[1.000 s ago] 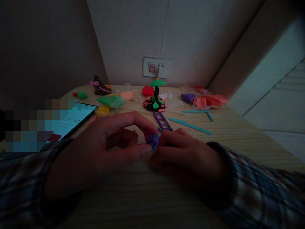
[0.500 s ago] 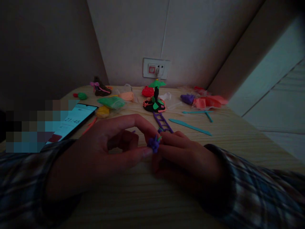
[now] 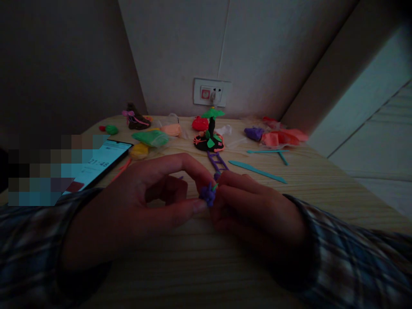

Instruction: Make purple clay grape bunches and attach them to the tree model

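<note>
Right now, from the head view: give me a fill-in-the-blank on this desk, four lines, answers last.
1. The bare left hand pinches a small lumpy clay piece coloured ___.
2. The small clay tree with green top leaves has a trunk coloured ___.
3. The flat turquoise knife-shaped tool lies nearer the person's ___ than the other hand.
4. The lit, dark-edged rectangular phone shows the time ___.

Missing words: purple; black; right hand; 21:48.
</note>
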Demonstrator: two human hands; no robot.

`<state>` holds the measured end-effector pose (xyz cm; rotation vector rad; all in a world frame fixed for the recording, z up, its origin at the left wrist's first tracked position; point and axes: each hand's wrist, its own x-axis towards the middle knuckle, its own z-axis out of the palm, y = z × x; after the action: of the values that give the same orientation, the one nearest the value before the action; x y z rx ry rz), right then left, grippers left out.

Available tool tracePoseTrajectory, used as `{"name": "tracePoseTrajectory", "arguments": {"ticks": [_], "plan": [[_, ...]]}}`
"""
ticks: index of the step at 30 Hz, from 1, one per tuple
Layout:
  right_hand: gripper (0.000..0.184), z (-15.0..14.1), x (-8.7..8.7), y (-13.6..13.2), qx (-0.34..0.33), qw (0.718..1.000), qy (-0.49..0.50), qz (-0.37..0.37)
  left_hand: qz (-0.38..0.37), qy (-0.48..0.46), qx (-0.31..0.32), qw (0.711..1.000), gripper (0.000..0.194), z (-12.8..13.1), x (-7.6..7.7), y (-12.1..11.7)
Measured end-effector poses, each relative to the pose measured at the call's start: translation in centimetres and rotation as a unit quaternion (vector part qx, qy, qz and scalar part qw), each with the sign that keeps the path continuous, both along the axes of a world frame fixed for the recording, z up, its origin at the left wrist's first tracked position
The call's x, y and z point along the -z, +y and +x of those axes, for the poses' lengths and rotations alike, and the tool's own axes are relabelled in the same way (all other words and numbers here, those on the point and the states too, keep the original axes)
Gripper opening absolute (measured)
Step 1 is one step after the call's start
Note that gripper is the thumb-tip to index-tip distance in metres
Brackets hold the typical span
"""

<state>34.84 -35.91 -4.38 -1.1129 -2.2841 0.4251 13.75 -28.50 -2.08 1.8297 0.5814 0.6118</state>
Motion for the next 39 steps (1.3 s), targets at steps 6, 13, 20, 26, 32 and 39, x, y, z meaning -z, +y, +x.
{"name": "tracePoseTrajectory", "arguments": {"ticks": [6, 13, 20, 26, 32, 39], "plan": [[0.011, 1.0, -0.6, 0.5, -0.009, 0.996, 0.081, 0.023, -0.057, 0.03, 0.019, 0.998, 0.007, 0.3, 0.1, -0.1], [0.011, 1.6, -1.1, 0.6, 0.01, 0.994, 0.096, 0.044, -0.129, 0.113, 0.102, 0.98, 0.011, -0.4, 0.8, -0.6], [0.012, 1.3, -1.3, 0.3, -0.022, 0.993, 0.114, 0.026, -0.124, 0.14, 0.112, 0.976, 0.017, -0.1, 0.6, -0.5], [0.013, 1.2, -1.2, 0.3, -0.021, 0.993, 0.109, 0.039, -0.168, 0.103, 0.131, 0.972, 0.009, 0.0, 0.6, -0.4], [0.012, 1.2, -1.3, 0.1, -0.023, 0.994, 0.11, 0.009, -0.188, 0.113, 0.132, 0.967, 0.009, -0.1, 0.5, -0.1], [0.011, 0.8, -1.2, -0.1, -0.023, 0.992, 0.126, 0.009, -0.177, 0.125, 0.126, 0.968, 0.01, 0.2, 0.3, -0.4]]}}
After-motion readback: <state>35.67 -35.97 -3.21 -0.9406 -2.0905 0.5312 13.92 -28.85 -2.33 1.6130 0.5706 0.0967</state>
